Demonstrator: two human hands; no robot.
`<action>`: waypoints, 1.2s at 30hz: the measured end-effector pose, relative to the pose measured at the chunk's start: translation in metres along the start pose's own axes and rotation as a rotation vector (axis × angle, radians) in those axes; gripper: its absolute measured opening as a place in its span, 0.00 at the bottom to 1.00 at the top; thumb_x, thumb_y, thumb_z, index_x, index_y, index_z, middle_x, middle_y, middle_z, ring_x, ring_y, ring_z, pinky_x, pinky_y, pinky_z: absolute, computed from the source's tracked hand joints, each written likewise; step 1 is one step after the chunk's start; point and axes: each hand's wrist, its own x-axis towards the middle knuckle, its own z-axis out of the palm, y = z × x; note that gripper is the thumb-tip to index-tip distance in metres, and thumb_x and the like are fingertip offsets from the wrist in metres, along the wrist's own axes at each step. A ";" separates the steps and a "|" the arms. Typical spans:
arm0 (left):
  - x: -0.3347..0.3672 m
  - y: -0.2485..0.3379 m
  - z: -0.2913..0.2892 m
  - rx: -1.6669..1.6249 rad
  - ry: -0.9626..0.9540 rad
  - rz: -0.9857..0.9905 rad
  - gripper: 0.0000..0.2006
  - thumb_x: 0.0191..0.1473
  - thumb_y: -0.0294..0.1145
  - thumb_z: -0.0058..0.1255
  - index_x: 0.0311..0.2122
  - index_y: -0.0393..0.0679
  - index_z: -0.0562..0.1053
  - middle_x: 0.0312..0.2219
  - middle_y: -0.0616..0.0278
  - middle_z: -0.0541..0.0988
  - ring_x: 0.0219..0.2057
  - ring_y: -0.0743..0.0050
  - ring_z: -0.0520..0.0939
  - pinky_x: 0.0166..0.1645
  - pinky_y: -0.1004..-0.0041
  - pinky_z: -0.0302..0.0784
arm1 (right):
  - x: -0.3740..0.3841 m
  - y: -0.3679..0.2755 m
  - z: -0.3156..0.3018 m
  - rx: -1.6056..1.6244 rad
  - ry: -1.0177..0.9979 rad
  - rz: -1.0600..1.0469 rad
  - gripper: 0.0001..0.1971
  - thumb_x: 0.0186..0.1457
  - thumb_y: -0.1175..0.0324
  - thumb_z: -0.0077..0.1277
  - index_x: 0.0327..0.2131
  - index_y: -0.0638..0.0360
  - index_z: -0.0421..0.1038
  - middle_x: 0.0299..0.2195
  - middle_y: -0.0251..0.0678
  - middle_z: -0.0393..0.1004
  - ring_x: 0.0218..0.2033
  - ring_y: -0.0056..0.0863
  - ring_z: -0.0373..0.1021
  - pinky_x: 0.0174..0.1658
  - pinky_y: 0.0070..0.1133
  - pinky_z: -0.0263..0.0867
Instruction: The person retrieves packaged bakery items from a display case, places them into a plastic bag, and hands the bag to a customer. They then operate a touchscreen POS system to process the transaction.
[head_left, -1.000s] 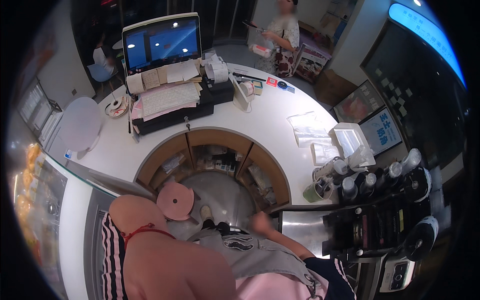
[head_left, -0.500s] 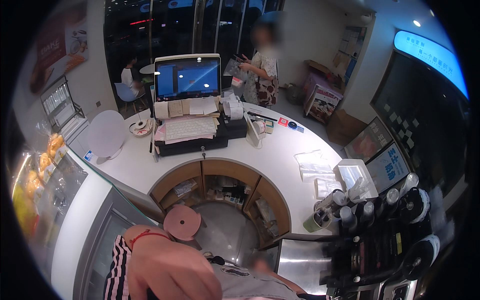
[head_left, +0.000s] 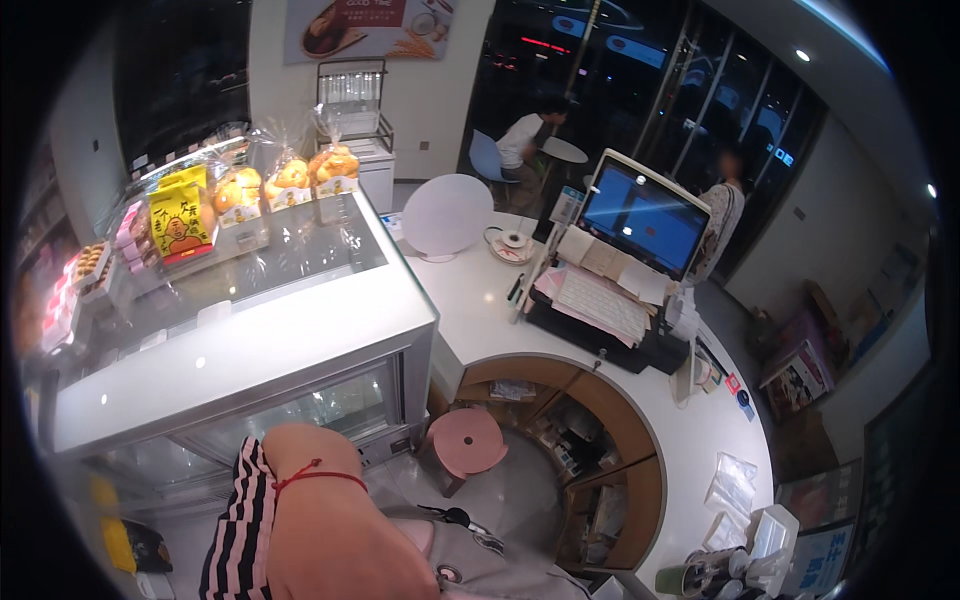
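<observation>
My left hand (head_left: 340, 550) is held close in front of my body at the lower edge, with a red cord bracelet round its wrist and a black-and-pink striped sleeve (head_left: 240, 530) above it. Its fingers are out of sight, so whether it holds anything does not show. Beside it is the grey apron (head_left: 470, 545) on my torso, with a dark clip on it. A glass display cabinet (head_left: 250, 340) stands just beyond the hand. My right hand is outside the picture.
A pink stool (head_left: 467, 440) stands inside the curved white counter (head_left: 480, 320). The counter carries a monitor (head_left: 645, 215) and keyboard (head_left: 602, 305). Bagged buns (head_left: 287, 182) line the cabinet top. One person (head_left: 525, 140) sits at a round table; another (head_left: 722, 210) stands behind the monitor.
My view has turned left, bringing the display cabinet fully in. The blurred skin and forearm at the lower right have left the picture. My left hand stays low before my body.
</observation>
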 end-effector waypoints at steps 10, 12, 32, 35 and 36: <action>-0.071 0.172 0.036 0.330 0.176 -0.205 0.14 0.62 0.37 0.39 0.23 0.57 0.69 0.24 0.58 0.67 0.24 0.59 0.69 0.27 0.65 0.64 | 0.105 -0.208 0.001 -0.215 -0.135 -0.306 0.15 0.50 0.61 0.48 0.38 0.58 0.76 0.37 0.50 0.75 0.43 0.49 0.70 0.47 0.36 0.66; -0.086 0.200 0.051 0.383 0.170 -0.242 0.14 0.63 0.38 0.39 0.23 0.58 0.70 0.24 0.58 0.67 0.24 0.59 0.69 0.28 0.64 0.64 | 0.127 -0.255 0.006 -0.274 -0.179 -0.375 0.15 0.50 0.61 0.48 0.39 0.58 0.76 0.37 0.50 0.75 0.43 0.49 0.70 0.47 0.36 0.67; -0.100 0.279 0.291 1.262 1.625 -1.255 0.37 0.50 0.43 0.59 0.61 0.36 0.58 0.44 0.50 0.75 0.38 0.55 0.77 0.41 0.64 0.70 | 0.046 -0.521 0.345 -0.554 -1.254 -1.400 0.16 0.53 0.61 0.48 0.40 0.60 0.74 0.37 0.49 0.76 0.41 0.48 0.72 0.45 0.35 0.68; -0.084 0.293 0.369 1.230 1.917 -1.819 0.32 0.54 0.40 0.54 0.60 0.37 0.60 0.52 0.49 0.71 0.44 0.47 0.75 0.50 0.62 0.69 | -0.040 -0.573 0.381 -0.771 -1.325 -1.491 0.16 0.56 0.60 0.46 0.43 0.60 0.73 0.40 0.47 0.75 0.43 0.44 0.71 0.47 0.33 0.66; -0.078 0.296 0.396 1.191 2.007 -2.040 0.32 0.53 0.40 0.54 0.60 0.38 0.60 0.52 0.48 0.71 0.44 0.47 0.76 0.50 0.61 0.70 | -0.091 -0.608 0.375 -0.917 -1.330 -1.526 0.17 0.59 0.59 0.44 0.45 0.59 0.72 0.42 0.44 0.75 0.45 0.40 0.71 0.49 0.31 0.65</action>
